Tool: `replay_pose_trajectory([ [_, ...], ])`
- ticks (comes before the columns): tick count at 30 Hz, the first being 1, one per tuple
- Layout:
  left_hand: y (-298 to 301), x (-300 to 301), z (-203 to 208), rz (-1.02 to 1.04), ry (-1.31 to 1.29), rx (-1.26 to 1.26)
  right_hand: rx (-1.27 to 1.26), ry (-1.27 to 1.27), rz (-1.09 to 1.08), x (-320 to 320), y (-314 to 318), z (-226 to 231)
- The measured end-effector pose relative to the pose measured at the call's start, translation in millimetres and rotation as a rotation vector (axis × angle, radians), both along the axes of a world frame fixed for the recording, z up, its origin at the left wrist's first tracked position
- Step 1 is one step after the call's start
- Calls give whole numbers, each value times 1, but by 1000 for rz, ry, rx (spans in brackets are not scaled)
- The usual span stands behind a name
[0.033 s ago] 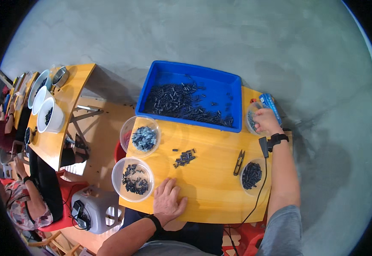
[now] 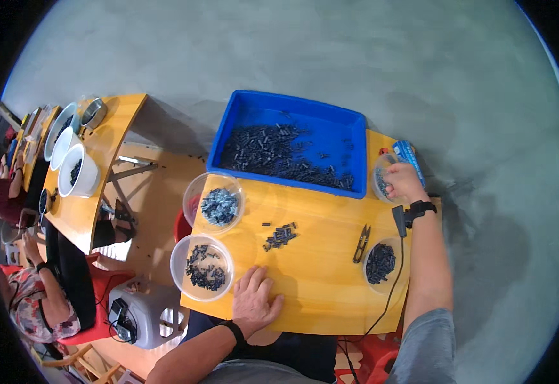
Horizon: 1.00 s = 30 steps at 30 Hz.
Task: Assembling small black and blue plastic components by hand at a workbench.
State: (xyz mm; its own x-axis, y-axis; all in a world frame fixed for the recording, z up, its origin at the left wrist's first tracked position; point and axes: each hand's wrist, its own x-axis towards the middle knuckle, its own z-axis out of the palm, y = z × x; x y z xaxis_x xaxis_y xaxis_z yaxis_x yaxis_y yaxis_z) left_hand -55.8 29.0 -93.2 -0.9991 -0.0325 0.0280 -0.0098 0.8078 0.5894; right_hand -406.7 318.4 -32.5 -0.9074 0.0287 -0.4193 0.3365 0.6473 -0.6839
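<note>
Fingers of my right hand [image 2: 404, 182] reach curled into the clear bowl [image 2: 382, 171] at the worktop's [image 2: 318, 281] far right corner, grasp not discernible, while my left hand [image 2: 252, 302] lies flat, released, just beside the near bowl of dark parts [image 2: 202, 258].

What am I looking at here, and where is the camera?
The camera sits on a person's head and looks down through a fisheye lens, so edges bend. No machine here: two bare hands work at a yellow table. The left hand lies flat on it, holding nothing. The right hand reaches into a small clear bowl at the far right; what it grips is hidden. A blue tray and three other clear bowls hold small dark parts; a little pile and snips lie between.
</note>
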Motion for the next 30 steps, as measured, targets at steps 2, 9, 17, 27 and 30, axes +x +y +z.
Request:
replay_pose_trajectory([
  [2,-1,3,-1,23,1,-18,-33,16,-20,3,-7,1],
  [9,3,0,1,-15,16,6,-165,32,-48,19,0,27],
  [17,0,0,7,1,16,15,-349,6,56,65,-36,63],
  [27,2,4,-1,8,26,9,-134,0,308,164,-100,8],
  [30,4,3,-1,16,44,21,45,281,416,180,-98,-20],
])
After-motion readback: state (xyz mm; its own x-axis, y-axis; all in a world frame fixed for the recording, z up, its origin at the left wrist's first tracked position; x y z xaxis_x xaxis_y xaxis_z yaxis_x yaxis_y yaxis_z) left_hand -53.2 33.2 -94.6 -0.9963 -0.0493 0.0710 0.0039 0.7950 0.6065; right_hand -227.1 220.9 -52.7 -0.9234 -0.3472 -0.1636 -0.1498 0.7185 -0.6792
